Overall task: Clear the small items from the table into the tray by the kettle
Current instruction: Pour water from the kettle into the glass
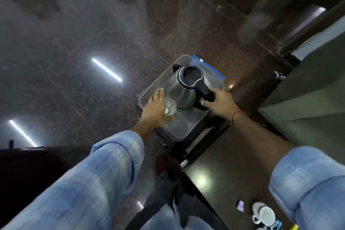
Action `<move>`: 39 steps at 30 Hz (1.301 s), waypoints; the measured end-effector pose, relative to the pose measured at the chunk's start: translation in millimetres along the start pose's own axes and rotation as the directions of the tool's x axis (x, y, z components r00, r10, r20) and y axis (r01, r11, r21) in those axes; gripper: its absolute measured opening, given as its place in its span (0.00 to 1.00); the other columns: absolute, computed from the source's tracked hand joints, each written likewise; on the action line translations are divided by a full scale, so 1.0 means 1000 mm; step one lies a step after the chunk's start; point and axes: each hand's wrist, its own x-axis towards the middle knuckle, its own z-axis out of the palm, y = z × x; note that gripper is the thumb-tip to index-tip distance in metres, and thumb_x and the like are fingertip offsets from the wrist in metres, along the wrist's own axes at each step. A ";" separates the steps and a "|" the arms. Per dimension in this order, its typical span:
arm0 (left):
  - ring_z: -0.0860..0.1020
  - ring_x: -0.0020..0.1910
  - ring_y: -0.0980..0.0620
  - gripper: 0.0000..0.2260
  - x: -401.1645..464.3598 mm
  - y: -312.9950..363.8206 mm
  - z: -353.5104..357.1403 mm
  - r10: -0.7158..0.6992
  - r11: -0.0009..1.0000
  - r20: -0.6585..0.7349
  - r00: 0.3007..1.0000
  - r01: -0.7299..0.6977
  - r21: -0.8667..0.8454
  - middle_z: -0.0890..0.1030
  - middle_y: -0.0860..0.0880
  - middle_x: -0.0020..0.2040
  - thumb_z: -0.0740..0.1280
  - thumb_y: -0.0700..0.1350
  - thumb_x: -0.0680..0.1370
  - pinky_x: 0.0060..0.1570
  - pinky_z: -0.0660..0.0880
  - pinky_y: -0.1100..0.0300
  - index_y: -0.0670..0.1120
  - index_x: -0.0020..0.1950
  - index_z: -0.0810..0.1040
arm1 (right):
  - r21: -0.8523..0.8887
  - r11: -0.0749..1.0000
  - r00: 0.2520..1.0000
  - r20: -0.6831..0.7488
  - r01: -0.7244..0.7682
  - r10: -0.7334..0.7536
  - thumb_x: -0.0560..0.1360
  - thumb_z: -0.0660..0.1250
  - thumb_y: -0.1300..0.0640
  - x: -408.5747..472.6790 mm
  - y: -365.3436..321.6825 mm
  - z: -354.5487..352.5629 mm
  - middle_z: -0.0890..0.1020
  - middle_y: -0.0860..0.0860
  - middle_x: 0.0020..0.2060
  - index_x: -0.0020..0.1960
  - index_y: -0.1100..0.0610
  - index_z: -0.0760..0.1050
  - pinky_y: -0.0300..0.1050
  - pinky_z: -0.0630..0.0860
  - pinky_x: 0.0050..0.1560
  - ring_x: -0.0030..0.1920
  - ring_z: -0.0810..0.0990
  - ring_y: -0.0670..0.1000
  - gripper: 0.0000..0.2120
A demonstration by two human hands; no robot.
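Nearest us, 2 blue sleeves (104, 170) reach toward the kettle (183, 87). Our left hand (155, 107) has its grip around a clear glass (170, 107) just left of the kettle, over the tray (149, 95). Our right hand (221, 102) has clenched its grip on the kettle's black handle (206, 93).

Seen from above, a person is wearing a light blue shirt in a faint woven check, its left sleeve (78, 179) filling the lower left of the frame and ending in a cuff just short of the wrist. The right sleeve (308, 179), at the lower right edge, is sitting rolled back in a thick fold near the elbow, leaving the forearm bare. A thin orange-and-gold thread bracelet (236, 115) is circling the right wrist, right of centre. Both hands, the left hand (155, 107) and the right hand (222, 101), are showing no rings or gloves.
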 end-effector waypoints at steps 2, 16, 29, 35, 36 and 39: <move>0.60 0.74 0.36 0.54 0.010 -0.004 0.007 -0.075 0.996 -0.016 0.997 0.075 -0.039 0.53 0.43 0.79 0.79 0.53 0.65 0.67 0.66 0.41 0.46 0.79 0.46 | 0.055 0.997 0.998 -0.036 -0.052 0.054 0.70 0.75 0.54 0.009 0.003 0.006 0.79 0.50 0.47 0.61 0.58 0.75 0.39 0.69 0.48 0.49 0.76 0.48 0.22; 0.72 0.62 0.46 0.42 0.014 -0.023 0.027 -0.190 0.906 -0.204 0.960 0.092 -0.413 0.72 0.45 0.64 0.79 0.51 0.62 0.62 0.73 0.49 0.45 0.72 0.64 | 0.238 0.958 0.968 -0.227 0.160 -0.106 0.66 0.68 0.49 -0.001 0.013 0.024 0.77 0.53 0.28 0.41 0.49 0.74 0.30 0.67 0.26 0.26 0.71 0.42 0.07; 0.74 0.59 0.53 0.40 -0.056 -0.001 -0.068 -0.027 0.853 -0.478 0.878 -0.229 -0.470 0.74 0.50 0.62 0.82 0.48 0.58 0.61 0.73 0.53 0.48 0.67 0.70 | -0.230 0.892 0.919 0.038 0.389 -0.391 0.65 0.72 0.53 -0.090 -0.127 -0.166 0.80 0.49 0.24 0.39 0.56 0.79 0.42 0.76 0.27 0.27 0.80 0.43 0.07; 0.70 0.59 0.58 0.43 -0.074 0.019 -0.083 0.059 0.856 -0.511 0.858 -0.306 -0.416 0.74 0.50 0.63 0.83 0.49 0.59 0.59 0.63 0.74 0.47 0.70 0.70 | -0.447 0.765 0.886 0.230 0.463 -0.402 0.64 0.70 0.50 -0.124 -0.194 -0.195 0.80 0.53 0.23 0.36 0.58 0.80 0.47 0.73 0.25 0.24 0.77 0.47 0.11; 0.70 0.58 0.59 0.43 -0.076 0.021 -0.085 0.070 0.858 -0.512 0.856 -0.314 -0.406 0.74 0.49 0.63 0.83 0.49 0.59 0.57 0.61 0.78 0.47 0.70 0.70 | -0.476 0.731 0.872 0.258 0.489 -0.416 0.63 0.69 0.48 -0.129 -0.202 -0.196 0.79 0.55 0.22 0.36 0.60 0.80 0.48 0.72 0.25 0.23 0.77 0.48 0.13; 0.68 0.58 0.62 0.44 -0.085 0.025 -0.090 0.083 0.865 -0.524 0.848 -0.323 -0.385 0.74 0.49 0.64 0.83 0.49 0.59 0.56 0.59 0.82 0.46 0.71 0.69 | -0.550 0.646 0.848 0.343 0.530 -0.404 0.63 0.67 0.45 -0.138 -0.225 -0.196 0.79 0.54 0.23 0.36 0.59 0.79 0.47 0.73 0.26 0.24 0.77 0.50 0.16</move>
